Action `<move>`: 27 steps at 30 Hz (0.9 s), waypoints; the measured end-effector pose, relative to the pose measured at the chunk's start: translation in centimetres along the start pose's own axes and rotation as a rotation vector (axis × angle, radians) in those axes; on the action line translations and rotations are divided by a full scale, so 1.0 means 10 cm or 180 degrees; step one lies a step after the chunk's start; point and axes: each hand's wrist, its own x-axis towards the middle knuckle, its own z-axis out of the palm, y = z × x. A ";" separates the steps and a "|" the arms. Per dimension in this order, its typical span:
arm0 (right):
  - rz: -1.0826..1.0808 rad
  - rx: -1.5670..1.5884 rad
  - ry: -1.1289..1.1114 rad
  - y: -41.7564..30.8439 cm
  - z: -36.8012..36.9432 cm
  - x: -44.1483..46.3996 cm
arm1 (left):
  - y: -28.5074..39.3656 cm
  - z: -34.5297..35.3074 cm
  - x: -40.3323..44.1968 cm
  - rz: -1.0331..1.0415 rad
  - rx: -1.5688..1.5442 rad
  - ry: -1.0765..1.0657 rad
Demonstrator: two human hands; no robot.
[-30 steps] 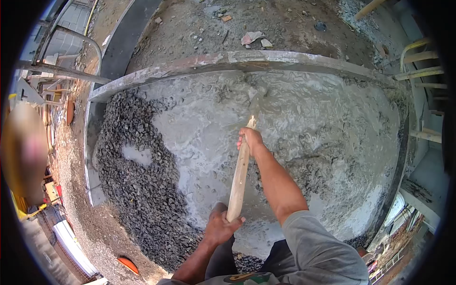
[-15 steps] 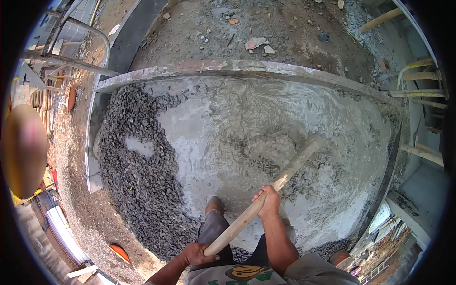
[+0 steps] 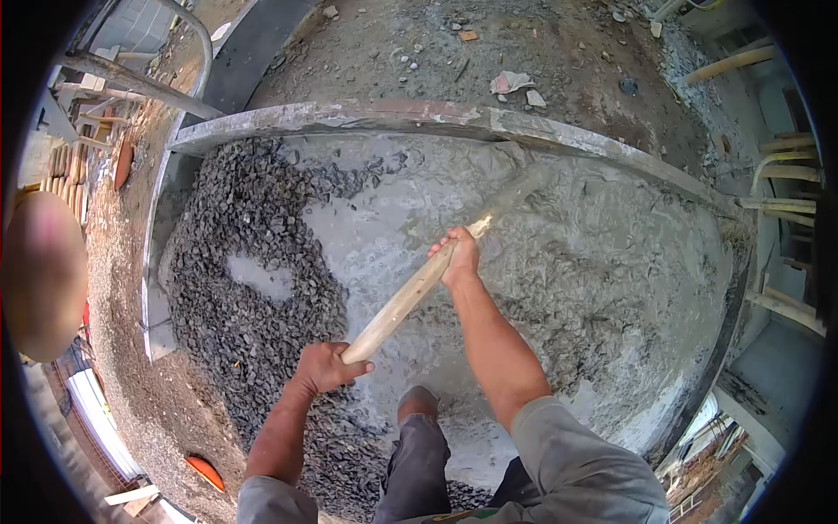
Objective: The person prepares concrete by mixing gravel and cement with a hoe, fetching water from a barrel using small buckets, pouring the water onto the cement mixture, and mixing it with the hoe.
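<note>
A thick wooden tool handle (image 3: 406, 304) runs diagonally away from me over wet grey concrete (image 3: 602, 236). At its near end, my left hand (image 3: 325, 367) is wrapped round the butt. Further up, the fingers of my right hand (image 3: 460, 256) close round the shaft. The far end goes down toward the wet mix close to the back board, and the tool's head is hidden there. Dark crushed stone (image 3: 253, 323) is heaped on the left side of the mix. My boot (image 3: 418, 403) stands in the concrete below the handle.
A concrete-smeared board (image 3: 367, 115) borders the far side, and another board (image 3: 157, 262) the left. Metal tubing (image 3: 140, 86) juts in at upper left. Wooden poles (image 3: 790, 205) stand at right. A blurred oval (image 3: 45, 275) covers the left edge.
Both hands have pushed forward and left with the handle, its far end now nearer the back board. My arms are stretched further out. The concrete surface around the tool has shifted.
</note>
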 end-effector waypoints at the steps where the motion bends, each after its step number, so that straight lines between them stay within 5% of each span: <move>1: 0.0135 -0.0437 0.0101 0.16 0.11 0.11 | -0.11 0.11 -0.10 -0.0370 -0.0438 -0.0055; 3: 0.0393 -0.1270 0.0243 0.47 0.39 0.26 | -0.15 0.43 -0.19 -0.0992 -0.1192 -0.0098; 7: 0.0332 -0.2069 0.0102 0.18 0.20 0.18 | 0.28 1.06 -0.26 -0.0523 -0.1451 0.0327; 20: 0.0330 -0.2764 0.0254 0.23 0.10 0.12 | 0.53 1.41 -0.36 -0.1127 -0.3062 -0.0444; 27: 0.0149 -0.2863 0.0119 0.17 0.06 -0.13 | 0.66 1.66 -0.60 -0.0604 -0.3186 0.0305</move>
